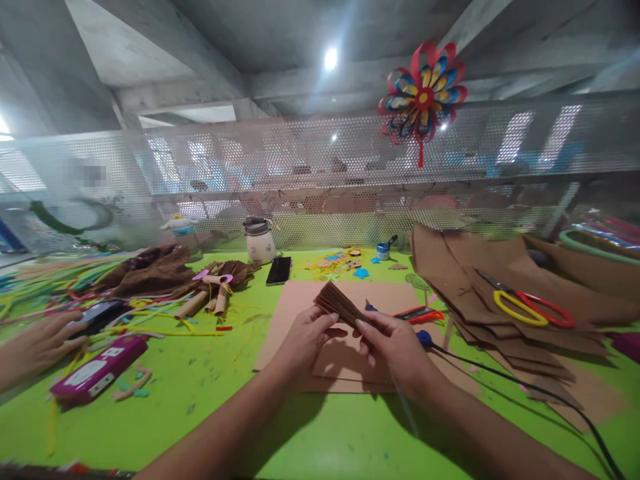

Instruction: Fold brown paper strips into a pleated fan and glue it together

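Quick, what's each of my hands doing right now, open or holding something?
Left hand: closed on the pleated brown paper, near its middle.
Right hand: closed on the same paper, at its end nearer you.

Paper bundle (341,301) over cardboard (293,313), phone (279,271) behind cardboard's left corner, scissors (517,294) on paper stack (450,273) at right.
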Demonstrator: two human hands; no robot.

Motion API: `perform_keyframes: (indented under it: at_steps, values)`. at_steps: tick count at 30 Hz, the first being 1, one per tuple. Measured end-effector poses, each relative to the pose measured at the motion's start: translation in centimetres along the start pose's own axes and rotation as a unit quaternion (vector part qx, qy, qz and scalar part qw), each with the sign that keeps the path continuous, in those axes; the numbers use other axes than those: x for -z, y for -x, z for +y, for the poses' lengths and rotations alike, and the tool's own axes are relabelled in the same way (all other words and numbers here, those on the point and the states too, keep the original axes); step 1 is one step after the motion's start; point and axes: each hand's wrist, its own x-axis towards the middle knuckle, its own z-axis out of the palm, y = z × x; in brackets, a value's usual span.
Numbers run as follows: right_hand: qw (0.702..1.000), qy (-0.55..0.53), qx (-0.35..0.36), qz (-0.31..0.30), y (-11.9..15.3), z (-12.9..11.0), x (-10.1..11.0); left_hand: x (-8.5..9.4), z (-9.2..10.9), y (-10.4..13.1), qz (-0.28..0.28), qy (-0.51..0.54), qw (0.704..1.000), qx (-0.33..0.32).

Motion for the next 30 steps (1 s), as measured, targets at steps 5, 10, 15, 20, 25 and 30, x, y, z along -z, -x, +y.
perform_keyframes:
  at_steps: [5, 10, 15, 20, 25, 30]
  values:
    - [0.999, -0.043, -0.023, -0.016, -0.2, 0.0, 0.1, -0.2, 0.2, -0.9, -0.007, 0.042, 0.999, -0.016]
    - [0.996, -0.061, -0.057, -0.040, 0.2, -0.2, -0.6, -0.4, 0.5, -1.3, 0.005, 0.082, 0.997, -0.005]
    - [0.992, -0.039, -0.080, -0.092, 0.5, 0.9, -1.3, -0.8, -0.5, -1.3, 0.011, 0.102, 0.995, 0.022]
    - [0.992, -0.005, -0.064, -0.113, 0.8, 1.7, -1.6, -0.9, -1.4, -1.3, 0.002, 0.121, 0.991, 0.051]
    - [0.994, 0.000, -0.043, -0.098, 1.0, 2.1, -1.7, -1.4, -2.0, -0.6, -0.023, 0.138, 0.986, 0.088]
    - [0.995, -0.008, -0.029, -0.092, 0.9, 2.2, -1.7, -1.6, -2.2, -0.1, -0.029, 0.169, 0.980, 0.104]
